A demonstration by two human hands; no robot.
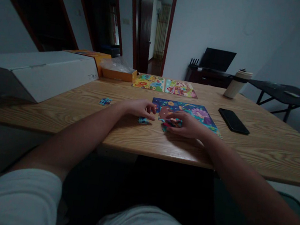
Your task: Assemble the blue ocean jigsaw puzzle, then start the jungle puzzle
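A jigsaw puzzle (198,113) with a dark blue underwater picture lies on the wooden table, its left part showing a brown area. My right hand (188,125) is at its near left edge, thumb and fingers closed around a red and teal puzzle piece (167,124), which the fingers partly cover. Left of it, my left hand (139,108) hovers with curved fingers apart and nothing visible in them. Just below those fingers rests a blue puzzle piece (143,120). More blue puzzle pieces (105,101) lie farther left, beyond the left forearm.
On the left stands a long white box (55,74), with an orange box (119,74) holding clear plastic behind it. Two colourful picture boards (167,86) lie at the back. A black phone (233,121) and a cream tumbler (236,85) are on the right.
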